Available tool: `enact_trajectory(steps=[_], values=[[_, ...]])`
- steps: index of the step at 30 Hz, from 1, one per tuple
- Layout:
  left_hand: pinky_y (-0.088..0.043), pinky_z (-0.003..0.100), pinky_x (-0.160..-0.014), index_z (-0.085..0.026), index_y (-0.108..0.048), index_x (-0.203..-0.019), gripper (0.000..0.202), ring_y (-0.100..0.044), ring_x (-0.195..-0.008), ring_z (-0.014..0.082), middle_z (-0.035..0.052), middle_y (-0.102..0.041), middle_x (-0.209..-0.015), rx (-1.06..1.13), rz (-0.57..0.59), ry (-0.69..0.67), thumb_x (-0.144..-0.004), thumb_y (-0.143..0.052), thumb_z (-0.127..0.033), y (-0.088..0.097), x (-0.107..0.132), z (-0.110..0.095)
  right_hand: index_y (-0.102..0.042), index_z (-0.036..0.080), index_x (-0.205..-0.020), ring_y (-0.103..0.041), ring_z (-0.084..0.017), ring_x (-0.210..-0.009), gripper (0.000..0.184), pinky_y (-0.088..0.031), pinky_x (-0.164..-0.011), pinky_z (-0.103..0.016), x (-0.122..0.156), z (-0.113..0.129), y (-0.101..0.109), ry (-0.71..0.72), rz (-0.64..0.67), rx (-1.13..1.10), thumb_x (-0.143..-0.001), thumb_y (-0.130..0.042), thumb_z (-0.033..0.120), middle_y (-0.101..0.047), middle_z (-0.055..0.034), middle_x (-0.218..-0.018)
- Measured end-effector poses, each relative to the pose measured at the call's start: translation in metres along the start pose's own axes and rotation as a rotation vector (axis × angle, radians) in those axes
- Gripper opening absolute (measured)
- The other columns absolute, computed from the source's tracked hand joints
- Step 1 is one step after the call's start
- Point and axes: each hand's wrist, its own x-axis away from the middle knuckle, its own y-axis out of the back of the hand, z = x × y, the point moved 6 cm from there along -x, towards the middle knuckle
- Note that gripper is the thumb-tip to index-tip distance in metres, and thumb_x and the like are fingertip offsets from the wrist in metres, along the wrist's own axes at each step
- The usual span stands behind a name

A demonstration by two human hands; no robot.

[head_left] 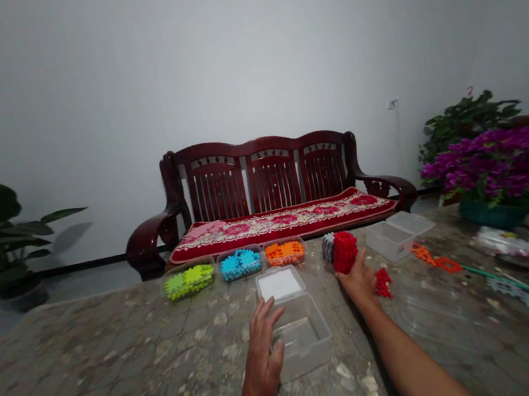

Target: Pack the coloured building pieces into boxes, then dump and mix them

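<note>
My left hand (261, 354) rests with fingers spread on the left rim of an empty clear plastic box (304, 335). A white lid (279, 284) lies just behind that box. My right hand (358, 281) reaches forward and grips a red block of plastic pieces (344, 251), which has a black-and-white part (328, 247) on its left side. More loose red pieces (383, 282) lie right beside that hand on the table.
Three clear tubs hold green (188, 280), blue (240, 263) and orange (284, 252) pieces along the far table edge. An open empty box (397, 234), orange pieces (434, 258) and purple flowers (506, 168) are at right. A wooden bench (268, 190) stands behind.
</note>
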Motion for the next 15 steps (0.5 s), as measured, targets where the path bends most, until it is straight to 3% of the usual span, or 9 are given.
enact_trajectory(steps=[4,15], values=[[-0.026,0.063,-0.123,-0.027,-0.054,-0.145,0.047,-0.027,-0.154,0.0335,0.0104,-0.043,-0.160,-0.002,-0.002,-0.001,-0.104,-0.037,-0.041,0.001,-0.001,-0.001,-0.008,-0.001,-0.159,-0.057,-0.039,-0.127,0.102,-0.040,-0.103,-0.048,0.002,0.001,0.002,0.002,0.002,0.019,-0.086,-0.066,0.042,-0.063,-0.0283,-0.133],[-0.023,0.064,-0.123,-0.027,-0.054,-0.144,0.049,-0.025,-0.155,0.0339,0.0111,-0.042,-0.160,0.023,0.026,0.015,-0.104,-0.036,-0.047,0.002,-0.002,-0.005,-0.033,-0.001,-0.149,-0.058,-0.040,-0.124,0.078,-0.041,-0.100,-0.048,0.008,0.009,0.011,0.028,0.001,0.076,-0.089,-0.061,0.041,-0.064,-0.0295,-0.130]])
